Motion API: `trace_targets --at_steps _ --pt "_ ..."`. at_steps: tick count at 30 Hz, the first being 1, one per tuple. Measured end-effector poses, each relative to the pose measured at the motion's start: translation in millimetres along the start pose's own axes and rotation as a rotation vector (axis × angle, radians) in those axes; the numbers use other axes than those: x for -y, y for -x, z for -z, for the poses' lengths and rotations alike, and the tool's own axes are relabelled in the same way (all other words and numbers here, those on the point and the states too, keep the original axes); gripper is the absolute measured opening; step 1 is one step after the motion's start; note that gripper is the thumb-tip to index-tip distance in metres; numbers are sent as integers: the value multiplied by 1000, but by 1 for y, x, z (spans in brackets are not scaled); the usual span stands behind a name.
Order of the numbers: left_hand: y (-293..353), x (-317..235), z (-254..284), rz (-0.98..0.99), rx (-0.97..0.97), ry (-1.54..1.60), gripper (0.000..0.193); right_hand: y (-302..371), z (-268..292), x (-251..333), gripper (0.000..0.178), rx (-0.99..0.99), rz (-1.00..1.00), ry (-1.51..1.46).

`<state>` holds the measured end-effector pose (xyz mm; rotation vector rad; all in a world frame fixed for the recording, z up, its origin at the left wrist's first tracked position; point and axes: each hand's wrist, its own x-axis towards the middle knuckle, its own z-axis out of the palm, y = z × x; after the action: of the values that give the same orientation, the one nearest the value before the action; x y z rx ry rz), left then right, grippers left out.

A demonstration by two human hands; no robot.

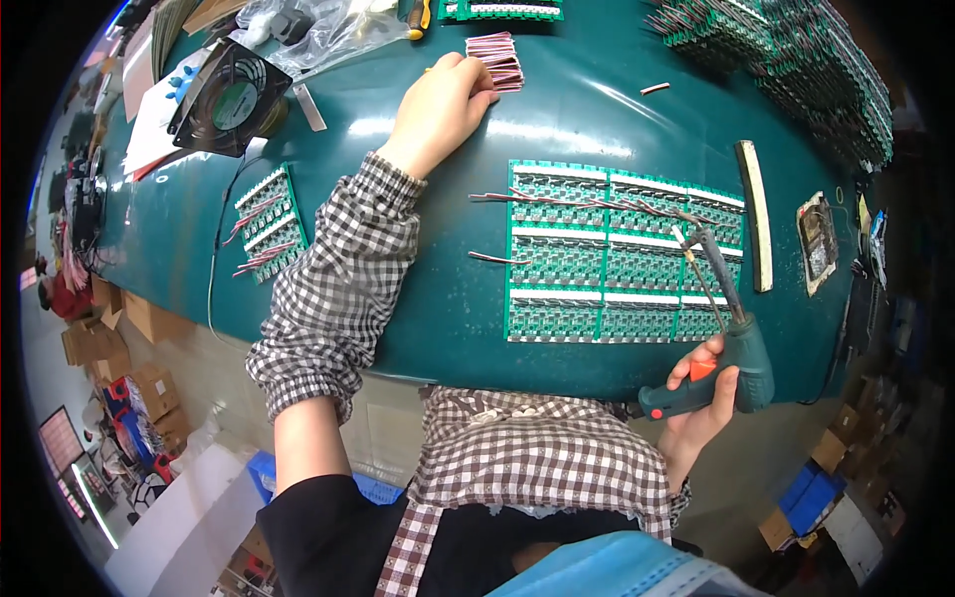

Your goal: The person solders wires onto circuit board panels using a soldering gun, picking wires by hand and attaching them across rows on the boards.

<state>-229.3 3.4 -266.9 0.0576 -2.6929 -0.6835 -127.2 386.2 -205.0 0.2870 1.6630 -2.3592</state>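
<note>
My left hand (443, 104) reaches to a stack of short red, white and dark wires (493, 58). Its fingers are bent together at the stack's left edge, and what they pinch is hidden. In my right hand (704, 403) is a dark green soldering gun (748, 366) with a red trigger, its tip pointing up and left. That tip is above the right part of a green circuit board panel (602, 269), which is divided into several sections. Twisted wires (557, 199) lie along the panel's upper row, and another short wire (497, 258) sticks out from its left edge.
Left of my sleeve lies a smaller board with wires (269, 224). A black fan (234, 99) stands behind it, near a clear plastic bag (338, 35). Many boards (796, 65) are stacked at the far right. A pale strip (755, 214) and a shallow tray (818, 244) sit right of the panel.
</note>
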Motion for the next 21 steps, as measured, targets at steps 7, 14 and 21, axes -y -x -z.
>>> trace_targets --at_steps 7,14,21 --pt "8 -1 3 -18 83 6 14 4 5 -1 43 4 12 -9" --pt "-4 -1 1 19 219 173 18 6 6 -4 42 23 6 -21" --pt "0 0 -8 -182 124 -73 18 10 5 -5 40 -10 2 -28"
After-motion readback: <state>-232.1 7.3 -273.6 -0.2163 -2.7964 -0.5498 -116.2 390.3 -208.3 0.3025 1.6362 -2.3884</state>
